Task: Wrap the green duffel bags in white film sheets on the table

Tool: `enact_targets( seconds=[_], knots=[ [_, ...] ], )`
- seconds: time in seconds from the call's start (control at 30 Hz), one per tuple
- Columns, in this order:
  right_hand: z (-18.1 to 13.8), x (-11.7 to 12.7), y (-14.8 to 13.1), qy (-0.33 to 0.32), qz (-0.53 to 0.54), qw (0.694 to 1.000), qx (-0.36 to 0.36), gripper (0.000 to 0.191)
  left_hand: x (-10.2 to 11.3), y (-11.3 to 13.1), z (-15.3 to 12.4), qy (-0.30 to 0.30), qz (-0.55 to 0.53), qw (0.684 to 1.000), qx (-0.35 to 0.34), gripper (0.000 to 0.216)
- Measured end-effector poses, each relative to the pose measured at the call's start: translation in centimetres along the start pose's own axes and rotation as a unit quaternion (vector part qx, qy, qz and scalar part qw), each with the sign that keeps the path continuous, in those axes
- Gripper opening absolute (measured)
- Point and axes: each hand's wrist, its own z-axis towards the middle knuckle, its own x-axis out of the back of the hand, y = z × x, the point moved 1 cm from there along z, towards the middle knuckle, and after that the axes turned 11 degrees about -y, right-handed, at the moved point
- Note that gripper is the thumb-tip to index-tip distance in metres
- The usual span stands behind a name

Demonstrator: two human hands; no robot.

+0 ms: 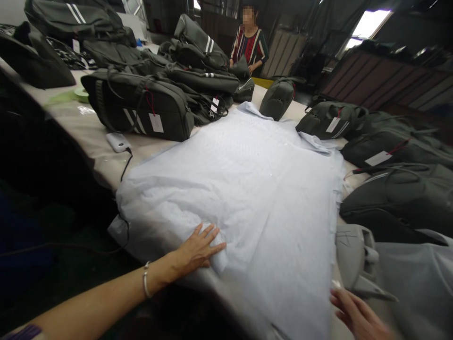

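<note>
A broad stack of thin, whitish translucent plastic sheets [255, 198] covers the near part of the table, creased towards its left side. My left hand [200, 248] lies on the stack near its front edge, palm down with fingers spread. At the right edge of the sheets is my right hand [357, 311], its fingers curled and pressed together on the edge of the plastic; the thumb is partly hidden. Just beyond it stands a grey plastic device [356, 255] with handwritten marks, its kind unclear.
Dark travel bags with white stripes and tags, such as this duffel bag [141, 106], are piled at the back left. More dark bags [399, 203] line the right side. A white device [118, 141] with a black cable sits left. A person [249, 47] stands at the far end.
</note>
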Motion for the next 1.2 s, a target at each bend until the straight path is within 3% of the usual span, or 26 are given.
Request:
enact_targets(
  seconds=[0.07, 0.13, 0.2, 0.27, 0.37, 0.53, 0.67, 0.8, 0.9, 1.0, 1.1, 1.2],
  knots=[
    [-2.2, -7.1, -4.5, -0.176, -0.005, 0.984, 0.007, 0.038, 0.4, 0.2, 0.0, -0.002, -0.011, 1.0, 0.003, 0.085],
    [-3.6, -13.8, -7.9, -0.32, -0.018, 0.947, 0.019, 0.036, 0.9, 0.4, -0.1, -0.001, -0.021, 1.0, 0.003, 0.082],
    [-3.6, -18.8, -9.4, -0.354, -0.047, 0.934, 0.006, 0.031, 1.4, 0.6, -0.2, 0.0, -0.028, 1.0, 0.001, 0.079],
    [-2.7, -21.6, -9.3, -0.347, -0.086, 0.934, -0.014, 0.027, 1.6, 0.6, -0.2, 0.003, -0.036, 0.999, -0.005, 0.077],
    [-1.0, -23.2, -8.1, -0.332, -0.156, 0.93, -0.039, 0.022, 1.6, 0.5, -0.1, 0.007, -0.054, 0.998, -0.014, 0.075],
    [0.4, -23.7, -8.2, -0.319, -0.287, 0.901, -0.06, 0.024, 1.4, 0.5, 0.3, 0.009, -0.069, 0.997, -0.019, 0.069],
    [0.4, -23.0, -9.7, -0.259, -0.385, 0.885, -0.044, 0.032, 1.9, 0.8, -0.2, 0.011, -0.071, 0.997, -0.021, 0.067],
    [0.0, -21.0, -11.1, -0.195, -0.422, 0.885, -0.027, 0.04, 3.7, 0.2, -0.9, 0.027, -0.08, 0.996, -0.033, 0.086],
    [0.4, -20.1, -12.6, -0.14, -0.416, 0.899, 0.012, 0.057, 6.2, -2.1, 0.3, 0.064, -0.104, 0.992, -0.039, 0.075],
    [2.2, -21.8, -13.8, -0.089, -0.409, 0.902, 0.108, 0.066, 8.5, -6.0, 3.6, 0.136, -0.07, 0.988, -0.029, 0.069],
    [4.9, -25.5, -13.8, -0.076, -0.442, 0.867, 0.218, 0.069, 9.0, -9.7, 7.5, 0.181, -0.013, 0.983, -0.022, 0.081],
    [7.8, -28.5, -12.7, -0.094, -0.487, 0.828, 0.259, 0.069, 7.8, -12.1, 10.7, 0.142, 0.002, 0.99, 0.002, 0.08]
  ],
)
